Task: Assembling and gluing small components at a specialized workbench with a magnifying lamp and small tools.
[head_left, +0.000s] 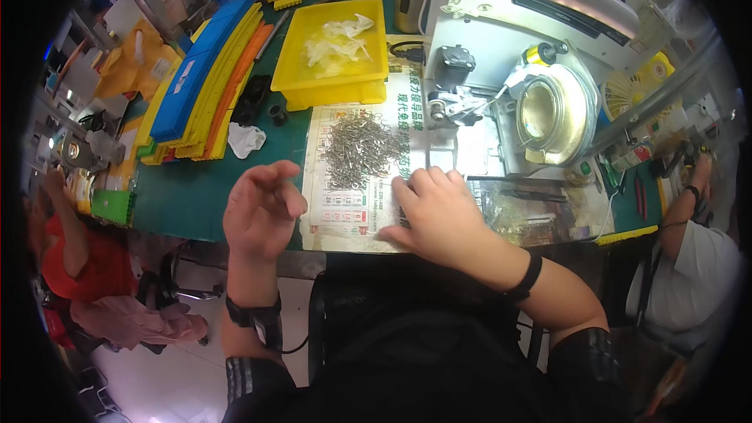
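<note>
The green tabletop (188, 196) carries everything. At its far right stands a grey metal machine (501, 23) with a round glass-covered bowl (548, 110), close enough for the person to reach from the seat. On the left lies a long stack of blue, yellow and orange plastic trays (207, 86), pushed aside, I think, so the middle stays free. Beside it sits a yellow plastic bin (337, 82) with crumpled clear bags inside. In front of the person a white printed paper sheet (345, 211) is spread, probably to keep small parts together and easy to see. On it rests a heap of small silver metal clips (360, 149), just beyond the fingers. The right hand (435, 215) lies flat, palm down, on the sheet, fingertips at the near edge of the heap; whether it pinches a clip I cannot tell. The left hand (262, 207) floats above the tabletop edge, half open, fingers loosely curled, holding nothing that I can see
</note>
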Available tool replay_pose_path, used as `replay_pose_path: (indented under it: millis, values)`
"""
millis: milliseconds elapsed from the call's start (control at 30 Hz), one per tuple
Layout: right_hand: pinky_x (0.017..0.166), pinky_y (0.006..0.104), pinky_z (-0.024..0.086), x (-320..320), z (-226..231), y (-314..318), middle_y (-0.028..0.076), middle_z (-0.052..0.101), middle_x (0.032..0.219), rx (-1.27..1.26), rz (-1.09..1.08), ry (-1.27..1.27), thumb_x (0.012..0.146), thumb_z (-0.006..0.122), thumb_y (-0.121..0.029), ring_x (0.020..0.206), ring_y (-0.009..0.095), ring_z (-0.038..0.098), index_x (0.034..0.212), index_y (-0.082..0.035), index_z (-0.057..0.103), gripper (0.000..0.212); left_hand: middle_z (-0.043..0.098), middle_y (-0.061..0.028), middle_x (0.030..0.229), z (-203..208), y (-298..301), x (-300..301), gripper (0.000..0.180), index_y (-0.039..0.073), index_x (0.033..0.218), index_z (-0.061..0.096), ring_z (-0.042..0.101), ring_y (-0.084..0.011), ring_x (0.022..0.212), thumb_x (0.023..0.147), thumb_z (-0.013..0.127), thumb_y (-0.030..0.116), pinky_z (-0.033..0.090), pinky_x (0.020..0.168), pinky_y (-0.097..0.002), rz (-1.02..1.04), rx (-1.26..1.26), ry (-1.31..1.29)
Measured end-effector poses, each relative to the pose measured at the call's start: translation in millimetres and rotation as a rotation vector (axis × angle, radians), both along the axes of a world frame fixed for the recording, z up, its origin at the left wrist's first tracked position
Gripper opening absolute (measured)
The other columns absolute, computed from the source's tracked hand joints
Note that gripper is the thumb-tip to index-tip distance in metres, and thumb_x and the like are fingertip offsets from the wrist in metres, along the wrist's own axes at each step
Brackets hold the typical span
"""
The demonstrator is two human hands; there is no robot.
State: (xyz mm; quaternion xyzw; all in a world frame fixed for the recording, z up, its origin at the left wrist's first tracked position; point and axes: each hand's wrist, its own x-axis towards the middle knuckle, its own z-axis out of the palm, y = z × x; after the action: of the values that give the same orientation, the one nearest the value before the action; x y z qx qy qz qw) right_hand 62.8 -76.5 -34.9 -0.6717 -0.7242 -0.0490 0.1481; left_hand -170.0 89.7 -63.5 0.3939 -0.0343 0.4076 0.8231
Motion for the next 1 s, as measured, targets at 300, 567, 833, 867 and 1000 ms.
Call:
replay_pose_path:
  millis: [300,567,833,867,1000]
  values:
    - [0.068,0.038,0.038,13.7,-20.4,-59.1,0.002,0.054,0.084,0.089,0.2,0.06,0.08,0.078,-0.029,0.076,0.023,0.054,0.101,-0.011,0.065,0.03,0.062,-0.0225,0.109,-7.9,-6.7,-0.9,0.043,-0.003,0.114,0.064,0.064,-0.0275,0.081,0.101,0.058,0.037,0.051,0.074,-0.038,-0.063,0.218,0.085]
    - [0.065,0.0373,0.045,35.3,-1.4,-72.0,0.005,0.061,0.084,0.087,0.165,0.761,0.087,0.072,-0.01,0.077,0.025,0.061,0.097,-0.006,0.063,0.014,0.067,-0.0195,0.103,28.7,-40.9,41.6,0.029,-0.005,0.108,0.068,0.066,-0.0266,0.086,0.09,0.068,0.018,0.053,0.078,-0.0361,0.023,0.529,0.4]
    - [0.067,0.0367,0.053,56.6,47.0,-60.0,0.015,0.067,0.083,0.039,0.093,0.809,0.09,0.07,-0.007,0.075,0.031,0.069,0.108,-0.001,0.056,0.023,0.071,-0.0138,0.095,67.2,-79.0,119.9,0.018,0.003,0.099,0.071,0.069,-0.0294,0.085,0.081,0.074,0.0,0.054,0.073,-0.0353,0.294,1.301,0.582]
    - [0.068,0.0372,0.053,58.7,49.1,-59.9,0.015,0.067,0.083,0.044,0.042,0.803,0.09,0.071,-0.008,0.076,0.032,0.069,0.11,-0.001,0.055,0.026,0.071,-0.0138,0.095,69.7,-77.5,124.0,0.018,0.003,0.099,0.071,0.069,-0.0294,0.085,0.081,0.074,0.0,0.054,0.073,-0.0353,0.286,1.316,0.58]
    - [0.069,0.0366,0.054,65.4,51.9,-60.0,0.014,0.068,0.083,0.094,0.014,0.795,0.09,0.071,-0.008,0.077,0.03,0.07,0.111,-0.001,0.055,0.027,0.07,-0.0132,0.091,77.2,-73.3,134.4,0.014,0.003,0.095,0.069,0.068,-0.0289,0.081,0.081,0.073,-0.001,0.053,0.071,-0.035,0.227,1.411,0.59]
